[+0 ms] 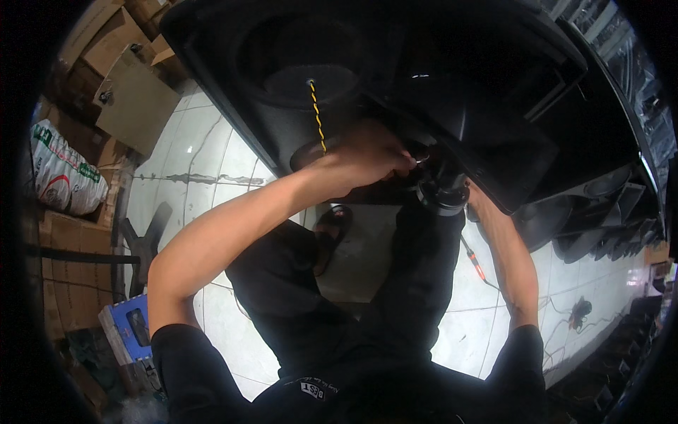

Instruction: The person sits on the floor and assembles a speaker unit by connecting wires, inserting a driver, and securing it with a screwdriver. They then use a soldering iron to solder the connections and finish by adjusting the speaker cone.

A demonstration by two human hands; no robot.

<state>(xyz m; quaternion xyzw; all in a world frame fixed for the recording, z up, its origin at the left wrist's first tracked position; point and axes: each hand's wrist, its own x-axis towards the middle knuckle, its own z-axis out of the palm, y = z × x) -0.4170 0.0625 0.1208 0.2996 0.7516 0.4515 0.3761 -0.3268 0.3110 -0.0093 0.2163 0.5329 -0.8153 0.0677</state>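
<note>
A large black cabinet (244, 116) with a round recess fills the upper middle. From a hole in that recess, a twisted yellow-and-black wire (316, 113) hangs down to my left forearm. My left hand (374, 157) reaches across under a black flared horn (487, 145), its fingertips pinched at a small shiny bit too small to name. Just below them is a round black driver-like part (441, 201) with a metallic rim. My right hand (477, 200) is against the far right side of that part; its fingers are mostly hidden behind it and the horn.
An orange-handled pen-like tool (474, 260) with a cord is on the tiled floor by my right forearm. Cardboard boxes (116, 42), a white printed sack (67, 173) and a blue box (128, 328) line the left. Several black horn-shaped parts (586, 219) stand at right.
</note>
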